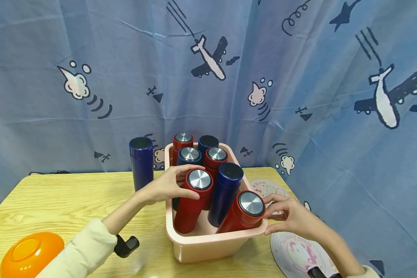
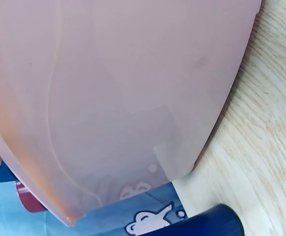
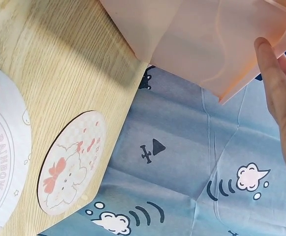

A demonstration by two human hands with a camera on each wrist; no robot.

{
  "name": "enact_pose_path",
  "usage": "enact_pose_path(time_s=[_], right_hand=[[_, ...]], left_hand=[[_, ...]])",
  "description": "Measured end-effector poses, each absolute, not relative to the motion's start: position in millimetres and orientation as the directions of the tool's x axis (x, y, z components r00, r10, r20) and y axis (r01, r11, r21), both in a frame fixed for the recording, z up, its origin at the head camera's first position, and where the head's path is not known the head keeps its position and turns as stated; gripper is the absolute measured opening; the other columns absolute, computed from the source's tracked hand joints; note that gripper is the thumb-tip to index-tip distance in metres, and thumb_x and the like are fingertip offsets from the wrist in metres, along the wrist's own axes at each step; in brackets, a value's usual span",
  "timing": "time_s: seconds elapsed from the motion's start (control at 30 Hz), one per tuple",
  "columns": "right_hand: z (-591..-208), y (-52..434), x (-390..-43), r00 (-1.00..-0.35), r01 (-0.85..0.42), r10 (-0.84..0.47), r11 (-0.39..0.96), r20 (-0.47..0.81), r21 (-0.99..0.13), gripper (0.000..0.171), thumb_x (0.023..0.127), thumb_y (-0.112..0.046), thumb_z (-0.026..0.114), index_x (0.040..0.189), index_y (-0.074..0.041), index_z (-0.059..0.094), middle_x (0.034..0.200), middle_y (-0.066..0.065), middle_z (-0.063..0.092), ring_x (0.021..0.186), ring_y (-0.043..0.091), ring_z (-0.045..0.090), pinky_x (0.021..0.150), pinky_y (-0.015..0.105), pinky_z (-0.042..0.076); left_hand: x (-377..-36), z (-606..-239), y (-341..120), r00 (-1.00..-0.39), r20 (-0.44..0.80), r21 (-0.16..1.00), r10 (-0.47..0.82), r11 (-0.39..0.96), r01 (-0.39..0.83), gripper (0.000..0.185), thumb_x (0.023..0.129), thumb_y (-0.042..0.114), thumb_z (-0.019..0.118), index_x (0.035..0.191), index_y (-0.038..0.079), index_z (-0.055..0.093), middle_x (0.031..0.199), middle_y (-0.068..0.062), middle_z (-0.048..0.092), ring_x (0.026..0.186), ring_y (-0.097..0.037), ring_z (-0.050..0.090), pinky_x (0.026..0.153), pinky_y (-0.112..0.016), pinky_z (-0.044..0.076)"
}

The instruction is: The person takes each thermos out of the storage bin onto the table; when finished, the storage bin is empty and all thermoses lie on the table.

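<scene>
Gripping one red flask point(image 1: 194, 200) with your left hand point(image 1: 166, 185), its fingers curled round it, your right hand point(image 1: 292, 218) clasps another point(image 1: 241, 214) tilted at the bin's point(image 1: 208, 243) four o'clock rim, propped there.

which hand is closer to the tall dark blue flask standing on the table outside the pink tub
Left. The left hand grips a red flask in the pink tub, just right of the blue flask; the right hand is across the tub.

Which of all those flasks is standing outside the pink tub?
The dark blue flask standing upright on the table, left of the pink tub. All the other red and blue flasks sit inside it.
</scene>
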State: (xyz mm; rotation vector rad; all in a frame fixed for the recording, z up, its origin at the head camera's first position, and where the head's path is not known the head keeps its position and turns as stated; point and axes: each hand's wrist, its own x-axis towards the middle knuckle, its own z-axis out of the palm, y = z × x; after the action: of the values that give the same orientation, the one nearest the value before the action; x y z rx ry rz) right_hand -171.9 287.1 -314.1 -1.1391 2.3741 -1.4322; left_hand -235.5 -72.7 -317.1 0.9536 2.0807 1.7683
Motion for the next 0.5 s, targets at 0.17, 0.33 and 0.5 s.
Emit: enact_pose_path(time_s=[0.17, 0.33, 0.5], right_hand=[[-313.4, 287.0, -171.4, -0.709, -0.523, -0.664, 0.268, 0.239, -0.809, 0.021, 0.074, 0.001, 0.078, 0.095, 0.000, 0.073, 0.113, 0.001, 0.058, 0.112, 0.002, 0.051, 0.088, 0.030, 0.052], [-314.2, 287.9, -170.1, -0.705, -0.522, -0.667, 0.257, 0.242, -0.813, 0.021, 0.074, 0.003, 0.078, 0.095, 0.000, 0.073, 0.113, 0.002, 0.058, 0.112, 0.002, 0.051, 0.088, 0.030, 0.052], [-314.0, 288.0, -171.6, -0.703, -0.529, -0.668, 0.263, 0.244, -0.806, 0.021, 0.074, 0.002, 0.078, 0.095, -0.001, 0.073, 0.113, 0.001, 0.058, 0.111, 0.003, 0.052, 0.088, 0.031, 0.052]], left_hand=[[-235.6, -316.3, -74.2, -0.757, 0.196, 0.958, 0.623, 0.044, 0.284, 0.072, 0.073, 0.002, 0.081, 0.138, 0.004, 0.049, 0.126, -0.013, 0.060, 0.116, -0.024, 0.057, 0.097, -0.033, 0.048], [-236.2, -317.5, -72.6, -0.746, 0.207, 0.950, 0.633, 0.051, 0.307, 0.072, 0.073, 0.003, 0.082, 0.138, 0.004, 0.049, 0.126, -0.012, 0.061, 0.116, -0.024, 0.057, 0.099, -0.033, 0.047], [-236.0, -318.5, -72.9, -0.754, 0.221, 0.948, 0.618, 0.045, 0.314, 0.071, 0.073, 0.003, 0.081, 0.137, 0.004, 0.050, 0.124, -0.012, 0.062, 0.114, -0.024, 0.059, 0.097, -0.033, 0.048]])
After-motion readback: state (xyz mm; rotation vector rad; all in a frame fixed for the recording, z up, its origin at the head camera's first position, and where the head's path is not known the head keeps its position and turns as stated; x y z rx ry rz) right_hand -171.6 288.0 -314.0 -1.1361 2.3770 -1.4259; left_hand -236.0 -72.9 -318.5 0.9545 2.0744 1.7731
